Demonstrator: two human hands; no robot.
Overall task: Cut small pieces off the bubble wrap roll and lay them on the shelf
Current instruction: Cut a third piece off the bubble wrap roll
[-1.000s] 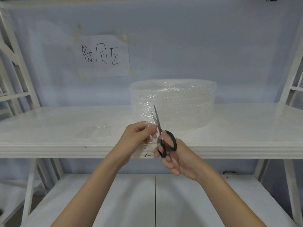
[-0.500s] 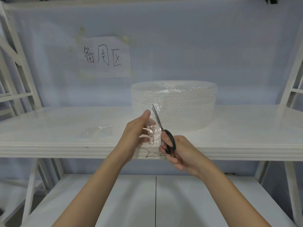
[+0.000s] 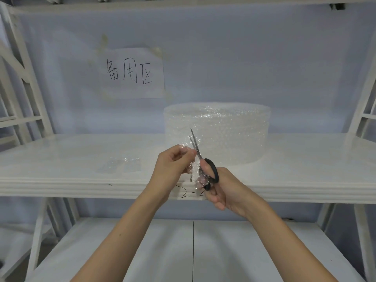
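A clear bubble wrap roll [image 3: 225, 131] stands on the white shelf [image 3: 305, 159], right of the middle. My left hand [image 3: 173, 163] pinches a loose strip of bubble wrap [image 3: 194, 169] just in front of the roll. Black-handled scissors [image 3: 203, 161] are in my right hand [image 3: 221, 186], blades pointing up along the strip with the points slightly apart. A small cut piece of bubble wrap [image 3: 120, 164] lies flat on the shelf to the left of my hands.
A paper sign with handwritten characters [image 3: 132, 73] is taped to the back wall. White ladder-like frames [image 3: 20, 98] flank the shelf on both sides. A lower white shelf [image 3: 142, 251] runs beneath my forearms. A marking is written on the shelf's front edge [image 3: 185, 195].
The scissors' blades have come nearly together along the strip. My left hand's fingers have curled tighter on the bubble wrap. Both hands stay in front of the roll.
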